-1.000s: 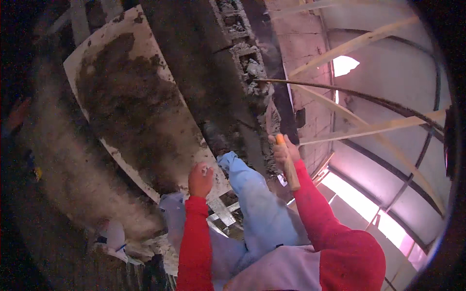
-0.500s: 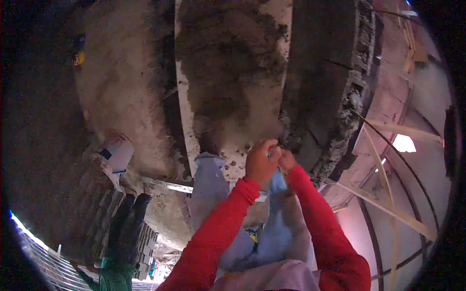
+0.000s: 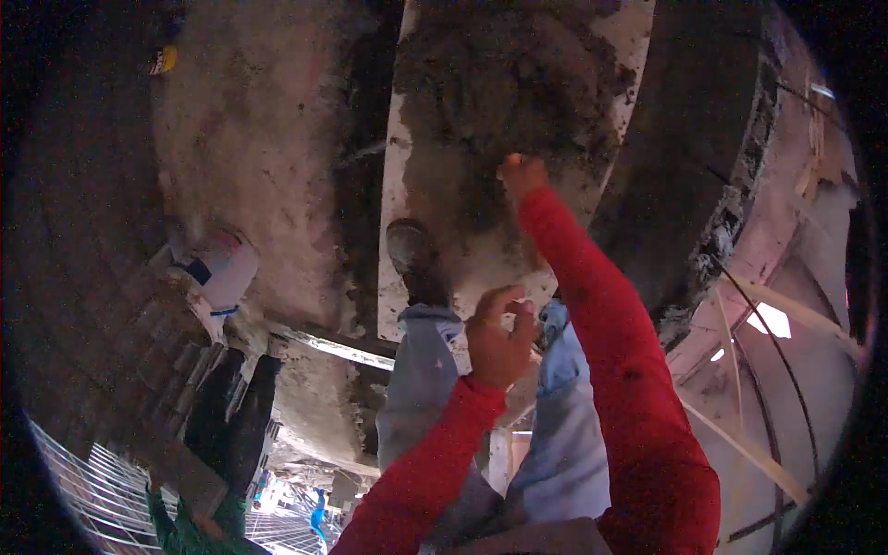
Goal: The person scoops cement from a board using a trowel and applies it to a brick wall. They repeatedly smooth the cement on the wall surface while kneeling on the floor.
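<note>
My left hand (image 3: pixel 499 344) is in front of my knees, its fingers and thumb curled toward each other. A pale spot shows between them, but I cannot tell whether it is a held thing or the ground behind. Farther out, my right hand (image 3: pixel 524 176) is closed over a pale board or slab (image 3: pixel 393 176) spread with dark, wet-looking mortar (image 3: pixel 499 83). Whatever its fingers hold, if anything, is hidden. The two hands are well apart. My dark boot (image 3: pixel 413 250) stands on the slab, below the grey-blue trouser leg.
A white sack (image 3: pixel 227 273) lies at the left, near stacked grey tiles or blocks (image 3: pixel 176 379). Another person in a green sleeve (image 3: pixel 166 523) holds a flat grey piece at lower left. Rough masonry (image 3: pixel 721 227) and wooden battens (image 3: pixel 740 435) line the right side. A yellow-dark container (image 3: pixel 164 61) lies far left.
My hands were close together near my knees. My right hand has moved away, outward over the mortar, while my left stays near my knees. The view has shifted, and my boot now shows.
</note>
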Action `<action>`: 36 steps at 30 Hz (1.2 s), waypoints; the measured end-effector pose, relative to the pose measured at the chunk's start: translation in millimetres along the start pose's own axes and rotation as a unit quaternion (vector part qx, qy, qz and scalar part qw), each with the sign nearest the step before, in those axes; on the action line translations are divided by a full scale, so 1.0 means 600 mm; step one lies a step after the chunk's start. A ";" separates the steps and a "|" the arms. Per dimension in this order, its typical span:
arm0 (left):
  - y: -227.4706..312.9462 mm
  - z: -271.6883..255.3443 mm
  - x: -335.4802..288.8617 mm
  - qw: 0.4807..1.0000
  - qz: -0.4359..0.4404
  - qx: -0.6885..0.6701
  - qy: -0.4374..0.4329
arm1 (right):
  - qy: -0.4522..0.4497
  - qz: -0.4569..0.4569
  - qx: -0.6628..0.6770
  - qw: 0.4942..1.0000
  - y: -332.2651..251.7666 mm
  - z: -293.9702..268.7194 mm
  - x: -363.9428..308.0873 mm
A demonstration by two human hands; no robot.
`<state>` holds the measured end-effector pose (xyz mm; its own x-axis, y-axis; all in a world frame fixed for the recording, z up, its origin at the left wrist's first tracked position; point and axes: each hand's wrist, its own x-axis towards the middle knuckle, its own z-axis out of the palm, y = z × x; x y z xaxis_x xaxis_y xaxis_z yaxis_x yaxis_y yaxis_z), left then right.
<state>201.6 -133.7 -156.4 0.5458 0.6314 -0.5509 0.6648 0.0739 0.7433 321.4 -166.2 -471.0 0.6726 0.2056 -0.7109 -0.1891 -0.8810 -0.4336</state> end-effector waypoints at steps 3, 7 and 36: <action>-0.014 -0.031 0.000 0.997 -0.061 -0.032 0.042 | -0.202 0.072 0.168 0.962 -0.115 -0.104 -0.071; 0.013 -0.033 0.008 0.998 -0.047 -0.039 0.018 | -0.378 0.074 0.387 0.838 -0.098 -0.195 -0.114; -0.005 -0.110 0.016 0.978 -0.023 -0.109 0.178 | -0.246 0.084 0.626 0.735 -0.306 -0.090 -0.064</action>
<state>171.0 -77.2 -138.7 0.2801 0.8491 -0.4479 0.5390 0.2470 0.8053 369.0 -35.2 -334.2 0.2819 0.5391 -0.7937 -0.9576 0.1072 -0.2673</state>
